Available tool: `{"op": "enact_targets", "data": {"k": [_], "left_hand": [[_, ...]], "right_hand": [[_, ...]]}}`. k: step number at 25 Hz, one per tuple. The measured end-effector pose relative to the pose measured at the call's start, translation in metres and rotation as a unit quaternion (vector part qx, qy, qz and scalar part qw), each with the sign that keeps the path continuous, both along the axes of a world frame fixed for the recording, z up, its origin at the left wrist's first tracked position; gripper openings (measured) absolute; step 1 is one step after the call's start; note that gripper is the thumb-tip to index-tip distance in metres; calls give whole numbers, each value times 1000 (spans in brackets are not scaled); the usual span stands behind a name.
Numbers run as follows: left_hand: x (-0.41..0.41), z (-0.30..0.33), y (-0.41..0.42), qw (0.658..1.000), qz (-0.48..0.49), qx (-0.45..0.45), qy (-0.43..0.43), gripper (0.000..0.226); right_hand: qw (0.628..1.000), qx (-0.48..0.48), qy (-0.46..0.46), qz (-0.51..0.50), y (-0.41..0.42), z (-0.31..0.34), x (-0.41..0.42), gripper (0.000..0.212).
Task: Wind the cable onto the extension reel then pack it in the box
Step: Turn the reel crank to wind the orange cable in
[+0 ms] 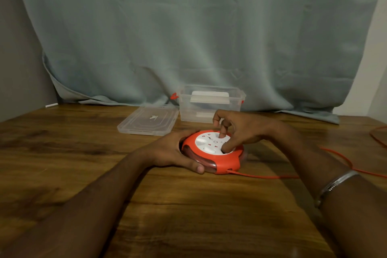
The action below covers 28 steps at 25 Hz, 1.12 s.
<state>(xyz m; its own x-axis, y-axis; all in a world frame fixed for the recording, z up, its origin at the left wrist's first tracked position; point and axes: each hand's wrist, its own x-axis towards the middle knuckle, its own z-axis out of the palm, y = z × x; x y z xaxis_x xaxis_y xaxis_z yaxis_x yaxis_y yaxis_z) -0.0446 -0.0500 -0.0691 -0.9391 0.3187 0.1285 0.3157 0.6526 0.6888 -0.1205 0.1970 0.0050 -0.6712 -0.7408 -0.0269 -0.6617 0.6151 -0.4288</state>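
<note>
Wooden table: left hand clamps reel; right hand fingers pressed into its hub; slack cable at three o'clock may snag

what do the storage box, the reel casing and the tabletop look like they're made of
The clear rectangular storage box looks like translucent plastic: its contents show through the walls. The round orange reel casing looks like moulded plastic, smooth with a soft sheen. The brown table shows wood grain under a glossy finish; solid wood or laminate cannot be told.
</note>
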Motion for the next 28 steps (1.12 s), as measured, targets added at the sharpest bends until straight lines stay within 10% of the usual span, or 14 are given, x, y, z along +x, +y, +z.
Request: {"op": "enact_targets", "data": {"k": [11,28], "left_hand": [[0,0,0,1000,-8,11,1,94],[-1,-1,-2,1000,-18,16,1,89]], "right_hand": [[998,7,60,14,-7,-1,7,28],[986,22,166,-5,-26,-13,14,46]]}}
